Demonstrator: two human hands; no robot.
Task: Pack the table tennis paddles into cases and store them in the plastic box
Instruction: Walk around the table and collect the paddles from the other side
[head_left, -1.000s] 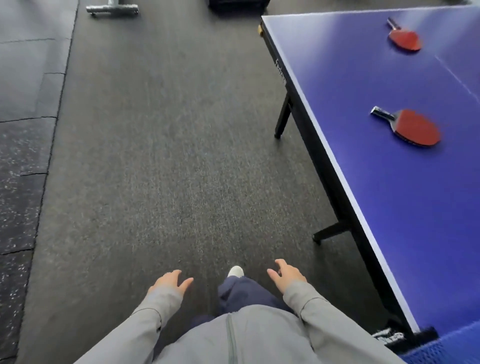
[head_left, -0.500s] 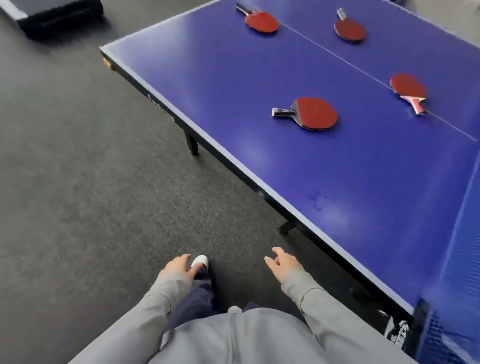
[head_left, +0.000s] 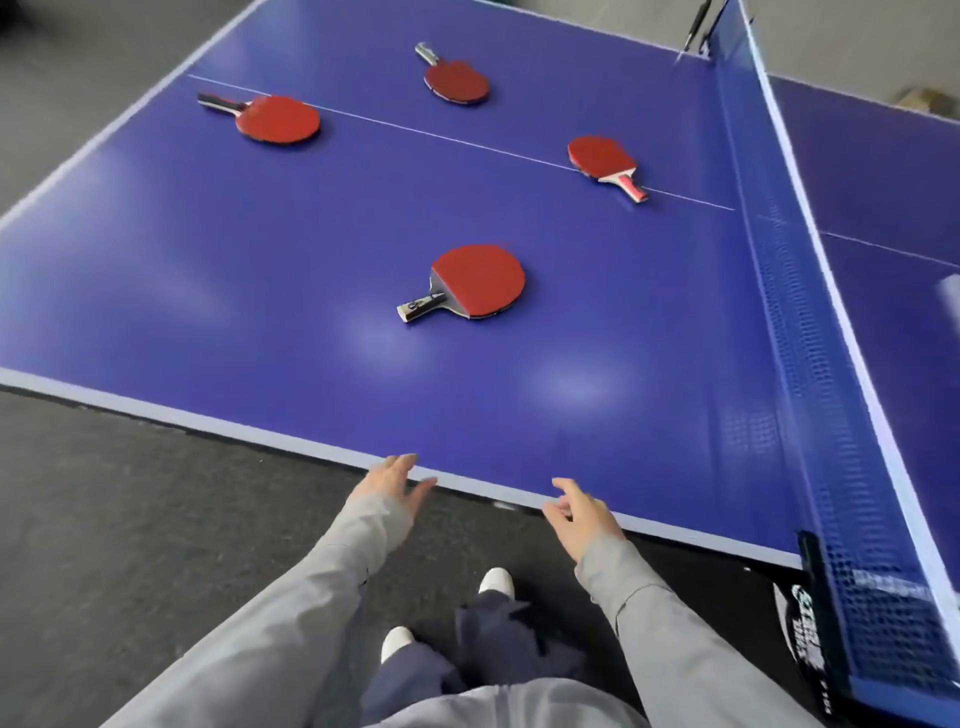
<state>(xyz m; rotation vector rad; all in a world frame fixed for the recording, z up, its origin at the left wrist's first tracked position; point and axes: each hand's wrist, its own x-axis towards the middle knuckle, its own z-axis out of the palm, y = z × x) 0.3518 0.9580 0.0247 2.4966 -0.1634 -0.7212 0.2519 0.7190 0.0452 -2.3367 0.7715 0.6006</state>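
Several red table tennis paddles lie flat on the blue table (head_left: 260, 291). The nearest paddle (head_left: 475, 280) lies in the middle of my side, handle pointing left. Further back are a paddle at the left (head_left: 275, 118), one at the far middle (head_left: 457, 80) and one near the net (head_left: 602, 158). My left hand (head_left: 389, 478) hovers at the table's near edge with fingers relaxed and empty. To its right, my right hand (head_left: 582, 514) hangs by the same edge, fingers loosely curled and holding nothing. No case or plastic box is in view.
The blue net (head_left: 810, 364) runs along the right side, clamped at a post (head_left: 810, 571) near my right arm. Dark grey carpet floor (head_left: 130, 519) lies left of and below the table. My two feet in white shoes stand just short of the table edge.
I have turned and stepped up to the table; it now fills the view and the paddles are closer. Both hands have risen from beside my legs to the table's near edge.
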